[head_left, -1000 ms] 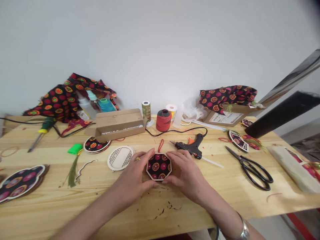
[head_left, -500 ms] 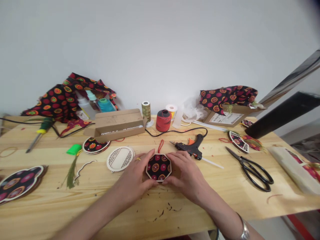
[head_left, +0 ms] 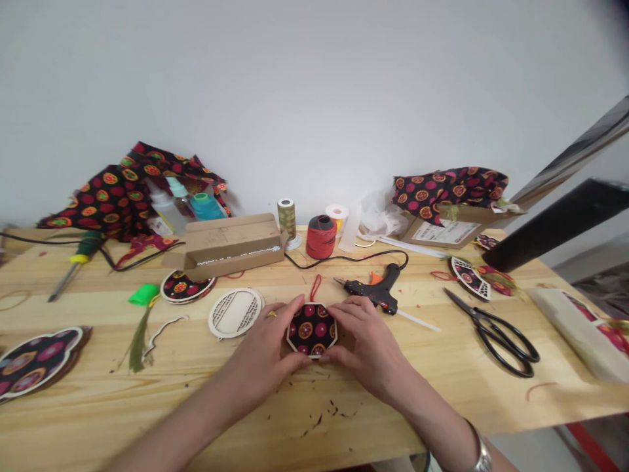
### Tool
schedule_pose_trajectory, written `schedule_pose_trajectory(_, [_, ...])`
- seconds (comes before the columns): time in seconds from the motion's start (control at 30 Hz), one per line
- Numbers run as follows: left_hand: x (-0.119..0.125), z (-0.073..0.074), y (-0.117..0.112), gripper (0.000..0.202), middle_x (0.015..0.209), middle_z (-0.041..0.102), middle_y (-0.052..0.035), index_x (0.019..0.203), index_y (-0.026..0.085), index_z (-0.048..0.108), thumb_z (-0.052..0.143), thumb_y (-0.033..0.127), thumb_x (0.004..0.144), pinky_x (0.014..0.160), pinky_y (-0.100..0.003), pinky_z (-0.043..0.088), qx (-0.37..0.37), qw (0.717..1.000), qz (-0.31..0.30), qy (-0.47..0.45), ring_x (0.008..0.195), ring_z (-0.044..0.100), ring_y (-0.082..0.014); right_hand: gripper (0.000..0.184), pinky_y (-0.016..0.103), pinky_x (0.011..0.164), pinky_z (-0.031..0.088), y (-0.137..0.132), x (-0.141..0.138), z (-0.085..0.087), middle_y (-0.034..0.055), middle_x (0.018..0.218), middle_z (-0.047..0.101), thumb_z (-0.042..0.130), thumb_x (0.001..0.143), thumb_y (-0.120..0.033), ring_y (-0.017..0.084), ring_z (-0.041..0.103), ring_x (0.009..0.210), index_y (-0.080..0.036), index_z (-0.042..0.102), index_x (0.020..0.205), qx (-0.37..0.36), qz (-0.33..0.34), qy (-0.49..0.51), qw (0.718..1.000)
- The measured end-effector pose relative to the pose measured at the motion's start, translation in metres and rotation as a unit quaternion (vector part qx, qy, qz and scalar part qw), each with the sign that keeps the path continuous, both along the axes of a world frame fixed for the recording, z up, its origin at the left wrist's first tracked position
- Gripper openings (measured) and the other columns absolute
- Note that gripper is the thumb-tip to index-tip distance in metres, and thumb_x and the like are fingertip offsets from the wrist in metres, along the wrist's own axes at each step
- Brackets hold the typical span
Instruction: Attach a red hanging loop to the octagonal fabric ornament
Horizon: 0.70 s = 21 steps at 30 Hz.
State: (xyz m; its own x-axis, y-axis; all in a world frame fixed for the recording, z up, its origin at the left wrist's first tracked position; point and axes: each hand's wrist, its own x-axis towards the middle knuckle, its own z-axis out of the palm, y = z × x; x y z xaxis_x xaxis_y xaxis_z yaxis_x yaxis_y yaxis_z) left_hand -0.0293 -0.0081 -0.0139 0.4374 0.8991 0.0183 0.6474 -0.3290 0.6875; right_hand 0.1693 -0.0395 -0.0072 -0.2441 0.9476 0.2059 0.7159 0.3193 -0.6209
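I've got the left hand point(head_left: 260, 344) and right hand point(head_left: 366, 344) with fingers pressed against opposite edges of the fabric octagon point(head_left: 312, 330) on the bench point(head_left: 432, 400)

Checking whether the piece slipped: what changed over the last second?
Hardly anything. The left hand and right hand still hold the fabric octagon at its sides, neither letting go; only the camera view drifted slightly. The glue gun and scissors stayed where they were.
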Motion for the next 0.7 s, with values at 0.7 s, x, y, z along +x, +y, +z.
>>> schedule_pose_trajectory(0.7, [0.0010,-0.0009,0.0017,0.071,0.132,0.050,-0.0139,0.136,0.019,0.037,0.065,0.023,0.071,0.104,-0.046,0.033,-0.033,0.999,-0.014,0.031,0.123,0.043,-0.0291,0.043,0.038,0.090,0.042,0.0007,0.0012,0.0003,0.0038,0.107,0.065,0.077,0.066,-0.024,0.024,0.046,0.101,-0.022,0.063,0.106,-0.018,0.012,-0.011,1.000])
